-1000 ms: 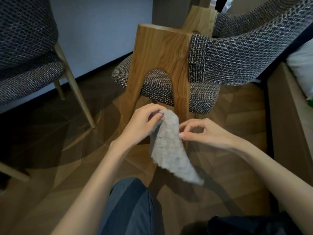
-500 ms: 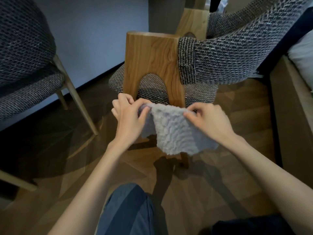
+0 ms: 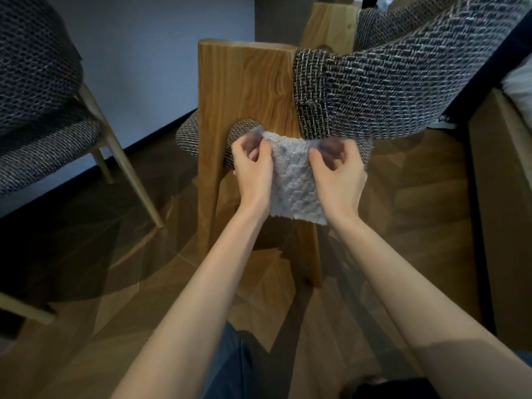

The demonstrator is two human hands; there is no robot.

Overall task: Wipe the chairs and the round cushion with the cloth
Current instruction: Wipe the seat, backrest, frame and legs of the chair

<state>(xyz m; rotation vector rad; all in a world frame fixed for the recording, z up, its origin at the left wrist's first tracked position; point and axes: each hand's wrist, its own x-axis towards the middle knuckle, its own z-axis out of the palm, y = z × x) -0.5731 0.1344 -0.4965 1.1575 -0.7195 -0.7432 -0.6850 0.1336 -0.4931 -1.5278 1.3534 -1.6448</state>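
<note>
Both hands hold the cloth (image 3: 293,180) in front of the chair (image 3: 247,90). The cloth is pale grey with a nubby, looped pile; it hangs as a rough rectangle between the two hands, upper edge bunched, lower edge loose and slightly ragged.

Left hand (image 3: 253,174) — fingers clamped on the cloth's upper left corner, thumb on the near face. Right hand (image 3: 338,171) — fingers pinched on the upper right corner, curled over the top edge. The fingertips of both are motion-blurred.

The chair has a broad, flat wooden upright with strong grain, warm brown, splitting below into two legs around an arched cut-out. Backrest (image 3: 388,82): coarse black-and-white tweed, curving away to the right, its end wrapped onto the upright. Seat (image 3: 190,136): the same weave, round-edged, visible left of the upright and through the arch. The cloth's top edge lies against the upright just under the backrest's end; whether it touches the wood I cannot tell.

Second chair (image 3: 43,125) at left: the same tweed, slim pale tapered wooden legs, well apart from the hands.

Floor (image 3: 86,269): dark wood laid in angled panels. Wall (image 3: 144,53) behind: plain, bluish-grey, with a dark skirting line.
</note>
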